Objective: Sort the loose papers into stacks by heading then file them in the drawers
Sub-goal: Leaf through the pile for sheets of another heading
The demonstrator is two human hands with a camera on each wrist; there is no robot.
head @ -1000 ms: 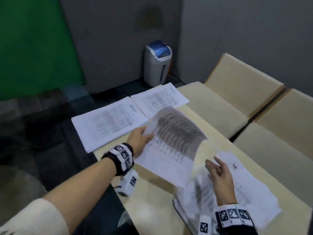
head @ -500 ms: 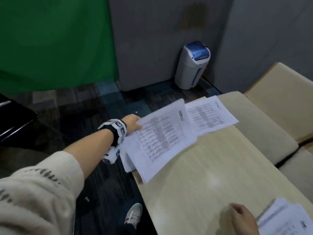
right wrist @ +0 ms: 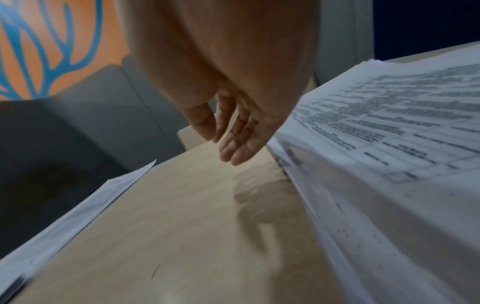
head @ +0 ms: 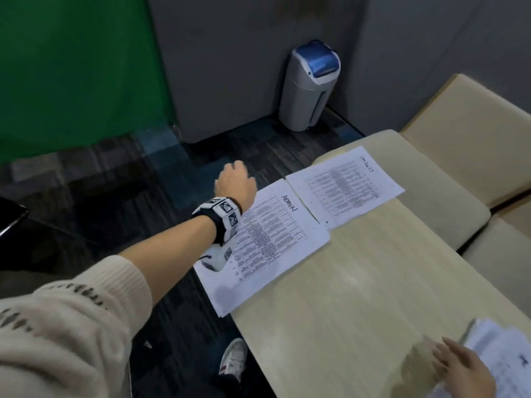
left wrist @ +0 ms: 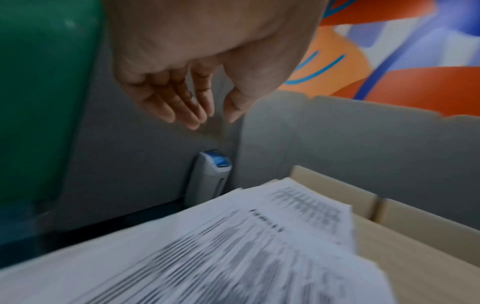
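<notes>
The left hand (head: 235,182) was held loose and empty above the ADMIN stack (head: 267,242) on the desk (head: 359,297). The right hand (head: 459,372), fingers flat, was kept beside the unsorted pile (head: 500,357). Sorting seemed underway; another sheet probably needed picking and reading.

The left hand (head: 236,183), which a second ago pinched a printed sheet lifted off the loose pile (head: 501,349), has laid it flat on the nearer stack (head: 267,245) at the bench (head: 359,297) edge and let go, fingers now relaxed above it.
</notes>
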